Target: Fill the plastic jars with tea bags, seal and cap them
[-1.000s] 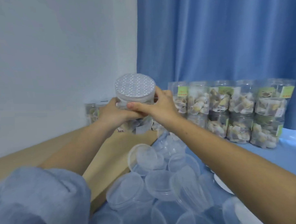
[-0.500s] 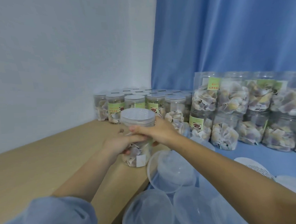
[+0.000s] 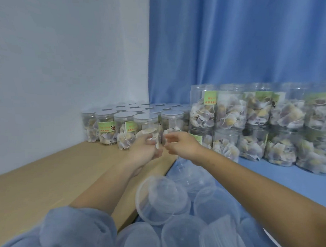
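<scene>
Two hands, left (image 3: 143, 149), right (image 3: 181, 145), beside capped tea-bag-filled jar (image 3: 146, 130).

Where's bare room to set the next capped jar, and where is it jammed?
Bare wooden tabletop lies left of the left hand, in front of the capped jars by the wall. Bare blue cloth lies in front of the stacked jars. The loose lids crowd the near middle.

Capped jars (image 3: 145, 129) on wooden table (image 3: 49, 179), stacked jars (image 3: 260, 123) right, lids (image 3: 166, 202) in front.
</scene>
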The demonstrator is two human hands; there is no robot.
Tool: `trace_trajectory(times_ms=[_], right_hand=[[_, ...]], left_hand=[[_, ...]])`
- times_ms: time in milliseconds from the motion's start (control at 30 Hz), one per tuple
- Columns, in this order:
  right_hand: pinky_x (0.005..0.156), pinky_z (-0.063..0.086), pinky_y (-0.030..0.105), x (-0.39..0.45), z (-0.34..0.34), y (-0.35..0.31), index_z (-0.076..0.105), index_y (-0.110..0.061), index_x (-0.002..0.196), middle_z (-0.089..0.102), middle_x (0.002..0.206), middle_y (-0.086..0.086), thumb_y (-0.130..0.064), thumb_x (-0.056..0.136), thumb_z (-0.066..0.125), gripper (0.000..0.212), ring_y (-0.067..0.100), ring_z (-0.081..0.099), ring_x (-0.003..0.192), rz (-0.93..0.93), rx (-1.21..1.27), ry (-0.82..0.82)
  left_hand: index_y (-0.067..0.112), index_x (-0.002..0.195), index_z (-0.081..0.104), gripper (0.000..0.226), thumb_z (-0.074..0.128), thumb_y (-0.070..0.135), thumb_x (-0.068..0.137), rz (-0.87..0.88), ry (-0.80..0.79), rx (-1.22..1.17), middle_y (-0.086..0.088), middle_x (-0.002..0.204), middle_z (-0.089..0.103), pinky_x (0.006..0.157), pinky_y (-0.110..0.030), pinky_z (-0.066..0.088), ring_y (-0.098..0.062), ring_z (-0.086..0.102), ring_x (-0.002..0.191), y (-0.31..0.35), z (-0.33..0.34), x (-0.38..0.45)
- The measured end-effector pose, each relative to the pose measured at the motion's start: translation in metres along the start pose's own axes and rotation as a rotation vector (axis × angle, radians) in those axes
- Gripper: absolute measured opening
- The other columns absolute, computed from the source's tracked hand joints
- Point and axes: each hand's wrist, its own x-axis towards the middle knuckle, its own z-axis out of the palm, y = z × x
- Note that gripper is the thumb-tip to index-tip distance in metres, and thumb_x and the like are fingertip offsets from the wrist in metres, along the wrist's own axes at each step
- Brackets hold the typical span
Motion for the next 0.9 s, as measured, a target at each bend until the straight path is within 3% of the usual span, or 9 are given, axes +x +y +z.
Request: trace_trajectory(times_ms=[133,233,367,467,567,667,733,800,900], right_hand=[[0.093,0.051,0.042,-0.029,-0.040,-0.015,0.064,-0.017,0.113,0.067,0.108,0.003,-0.021,0.090,0.061,0.024,0.023,0.064,0.101,-0.048,0.047,0.081],[0.092,0.051,0.045,-0.055,-0.086,-0.016,0.065,-0.017,0.111,0.068,0.107,0.009,-0.030,0.089,0.062,0.026,0.027,0.065,0.099,-0.042,0.034,0.170],[0.089,0.053,0.045,-0.087,-0.151,-0.001,0.065,-0.019,0.115,0.067,0.107,0.008,-0.028,0.091,0.056,0.027,0.026,0.065,0.097,-0.015,0.002,0.252],[0.083,0.056,0.044,-0.100,-0.187,0.012,0.060,-0.021,0.107,0.067,0.102,0.006,-0.027,0.094,0.053,0.016,0.023,0.067,0.089,-0.008,0.008,0.317],[0.082,0.057,0.045,-0.099,-0.212,0.024,0.058,-0.017,0.117,0.067,0.101,0.010,-0.028,0.093,0.054,0.026,0.024,0.067,0.082,0.002,0.040,0.353],[0.082,0.056,0.048,-0.090,-0.226,0.037,0.050,-0.018,0.129,0.065,0.097,0.009,-0.026,0.093,0.055,0.037,0.026,0.067,0.083,-0.005,0.094,0.380],[0.081,0.056,0.045,-0.081,-0.233,0.049,0.046,-0.022,0.133,0.064,0.094,0.004,-0.026,0.093,0.056,0.041,0.023,0.067,0.085,-0.019,0.122,0.412],[0.076,0.058,0.037,-0.072,-0.236,0.060,0.042,-0.025,0.135,0.063,0.088,-0.001,-0.024,0.094,0.055,0.044,0.016,0.067,0.079,-0.027,0.143,0.421],[0.070,0.059,0.031,-0.057,-0.237,0.074,0.041,-0.024,0.136,0.061,0.083,-0.002,-0.023,0.094,0.055,0.045,0.013,0.064,0.072,-0.002,0.179,0.423]], left_hand=[[0.005,0.101,0.058,0.032,0.047,-0.018,0.080,0.155,-0.057,0.137,-0.024,0.112,0.061,0.093,-0.050,0.050,-0.034,0.060,0.102,0.040,0.058,-0.023],[0.005,0.111,0.057,0.035,0.046,-0.013,0.083,0.218,-0.072,0.147,-0.026,0.114,0.062,0.092,-0.051,0.050,-0.038,0.062,0.102,0.063,0.105,-0.036],[0.011,0.103,0.059,0.027,0.049,-0.007,0.085,0.244,-0.160,0.127,-0.022,0.106,0.066,0.086,-0.045,0.052,-0.035,0.064,0.093,0.081,0.166,-0.049],[0.011,0.131,0.045,0.048,0.054,0.002,0.085,0.226,-0.177,0.130,-0.016,0.110,0.065,0.082,-0.040,0.053,-0.028,0.063,0.091,0.090,0.202,-0.047],[0.015,0.136,0.037,0.056,0.060,0.011,0.085,0.249,-0.146,0.237,-0.008,0.105,0.061,0.077,-0.040,0.054,-0.027,0.062,0.088,0.098,0.221,-0.031],[0.024,0.149,0.009,0.092,0.070,0.022,0.081,0.199,-0.109,0.373,-0.008,0.136,0.046,0.077,-0.041,0.055,-0.034,0.059,0.105,0.105,0.223,0.002],[0.028,0.150,-0.003,0.103,0.073,0.022,0.080,0.209,-0.075,0.460,-0.009,0.146,0.038,0.079,-0.035,0.049,-0.034,0.053,0.115,0.109,0.222,0.028],[0.032,0.150,-0.004,0.104,0.072,0.021,0.080,0.251,-0.036,0.591,-0.012,0.135,0.050,0.078,-0.031,0.044,-0.032,0.055,0.109,0.114,0.224,0.050],[0.037,0.149,-0.002,0.105,0.074,0.017,0.079,0.263,-0.005,0.680,-0.016,0.112,0.061,0.082,-0.037,0.051,-0.033,0.061,0.100,0.119,0.233,0.076]])
